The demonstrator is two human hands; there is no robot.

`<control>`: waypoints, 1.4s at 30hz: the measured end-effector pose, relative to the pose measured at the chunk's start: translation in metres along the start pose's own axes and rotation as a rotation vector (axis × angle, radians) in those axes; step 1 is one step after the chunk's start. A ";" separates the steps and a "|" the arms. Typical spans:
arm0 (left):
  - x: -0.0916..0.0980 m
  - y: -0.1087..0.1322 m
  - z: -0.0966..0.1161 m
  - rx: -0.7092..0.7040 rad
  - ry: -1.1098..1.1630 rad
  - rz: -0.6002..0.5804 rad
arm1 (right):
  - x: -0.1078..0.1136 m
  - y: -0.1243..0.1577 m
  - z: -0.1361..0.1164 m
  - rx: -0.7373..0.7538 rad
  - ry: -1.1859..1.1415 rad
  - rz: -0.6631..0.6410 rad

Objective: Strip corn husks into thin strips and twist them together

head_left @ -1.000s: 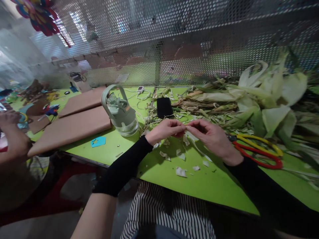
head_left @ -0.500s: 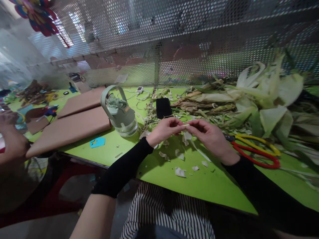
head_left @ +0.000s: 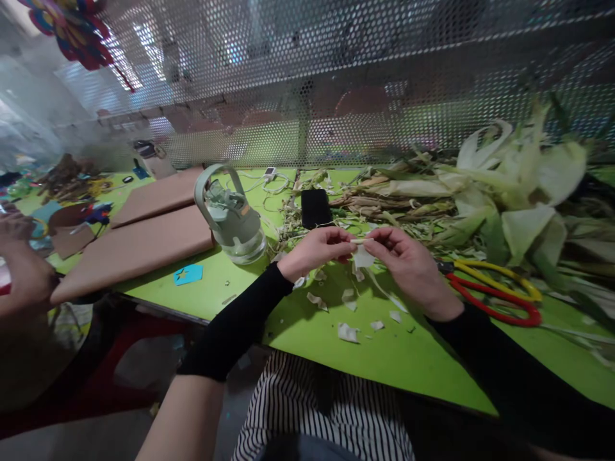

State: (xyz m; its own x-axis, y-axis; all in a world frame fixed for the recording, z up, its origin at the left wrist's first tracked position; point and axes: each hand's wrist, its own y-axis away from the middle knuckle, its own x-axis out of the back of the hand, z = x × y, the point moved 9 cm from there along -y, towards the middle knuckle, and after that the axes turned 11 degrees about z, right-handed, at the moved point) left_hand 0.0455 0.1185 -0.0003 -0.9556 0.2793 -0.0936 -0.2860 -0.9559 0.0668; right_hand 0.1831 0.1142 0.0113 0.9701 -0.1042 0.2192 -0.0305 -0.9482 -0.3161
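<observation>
Between my two hands is a small pale piece of corn husk (head_left: 364, 256), rolled along its top edge, with a flap hanging down. My left hand (head_left: 318, 251) pinches its left end between thumb and fingertips. On the other end, my right hand (head_left: 401, 266) closes thumb and forefinger. Several cut husk scraps (head_left: 348, 332) lie on the green table below. Just right of my right hand rest scissors (head_left: 494, 291) with red and yellow handles, their blades partly hidden behind the hand.
Corn husks (head_left: 523, 205) are heaped at the right. A black phone (head_left: 316, 209) lies beyond my hands. Left of it stand a green water bottle (head_left: 237, 221), brown folded sheets (head_left: 144, 246) and a blue tag (head_left: 188, 274). Another person's arm (head_left: 24, 262) shows at the far left.
My hands have drawn slightly apart, so more of the rolled edge and the hanging flap of the corn husk shows between them. Nothing else has clearly moved.
</observation>
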 end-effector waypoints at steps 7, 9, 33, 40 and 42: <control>0.007 0.001 0.006 -0.070 -0.030 0.063 | 0.003 -0.002 0.002 -0.069 -0.012 0.004; 0.008 0.004 0.013 -0.156 -0.152 0.071 | -0.004 -0.001 0.001 -0.071 -0.005 -0.065; -0.002 0.004 0.019 -0.358 -0.613 0.120 | -0.014 0.013 -0.024 0.196 0.323 -0.143; 0.014 0.001 0.017 -0.302 -0.564 0.269 | -0.012 0.006 -0.021 0.208 0.400 -0.220; 0.026 -0.003 0.013 -0.196 -0.361 0.284 | 0.014 -0.002 -0.016 0.206 0.506 -0.226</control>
State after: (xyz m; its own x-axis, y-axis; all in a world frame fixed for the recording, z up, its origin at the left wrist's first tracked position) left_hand 0.0211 0.1301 0.0099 -0.9672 -0.0145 0.2537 -0.0249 -0.9882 -0.1513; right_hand 0.1928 0.1096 0.0297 0.7103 -0.0842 0.6989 0.2604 -0.8910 -0.3719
